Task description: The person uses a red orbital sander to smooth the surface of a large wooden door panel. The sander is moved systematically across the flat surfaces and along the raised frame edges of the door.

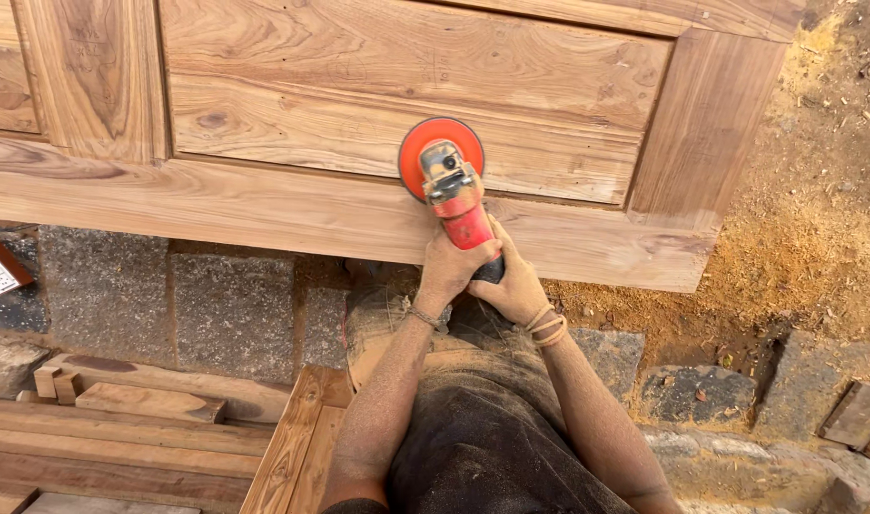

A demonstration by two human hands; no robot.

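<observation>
A large panelled wooden door [292, 205] lies flat across stone blocks. On its raised panel rests the round orange disc of a red angle grinder [446, 171]. My left hand [452, 266] wraps around the grinder's red body from the left. My right hand [514, 284] grips the rear of its handle from the right. Both forearms are dusted with sawdust, and thread bands circle both wrists.
Grey stone blocks [197, 309] support the door. Wooden planks and offcuts [121, 419] lie at lower left beside a wooden frame piece [292, 443]. Sawdust-covered ground [816, 219] spreads on the right. More stones [740, 400] sit at lower right.
</observation>
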